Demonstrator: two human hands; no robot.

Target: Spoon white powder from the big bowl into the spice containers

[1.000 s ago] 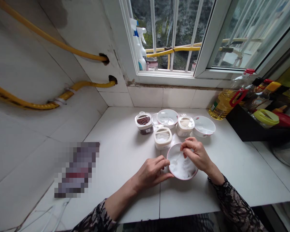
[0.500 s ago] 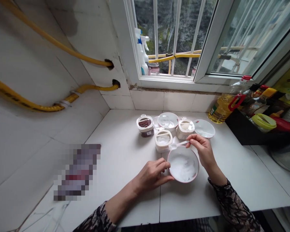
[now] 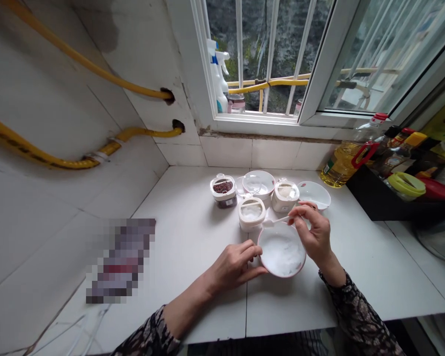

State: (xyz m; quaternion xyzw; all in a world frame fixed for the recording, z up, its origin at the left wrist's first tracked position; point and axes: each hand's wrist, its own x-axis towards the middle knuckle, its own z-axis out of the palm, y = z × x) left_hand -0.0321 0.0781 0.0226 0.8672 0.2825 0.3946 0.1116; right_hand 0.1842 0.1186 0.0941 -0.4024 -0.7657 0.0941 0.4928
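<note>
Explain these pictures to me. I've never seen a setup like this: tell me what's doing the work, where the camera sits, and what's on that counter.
There is no machine here, just a person's two bare hands. One camera, worn on the head, looks forward and down at them.

The left hand holds the side of a pink-rimmed bowl with white granules inside. The right hand pinches a white spoon by its handle, its head by the bowl's far rim.

Around them on the white counter are a jar of dark red bits, a jar of white granules, a jar with pale contents and two more bowls. An oil bottle stands at the right. The pixelated patch can't be made out.
</note>
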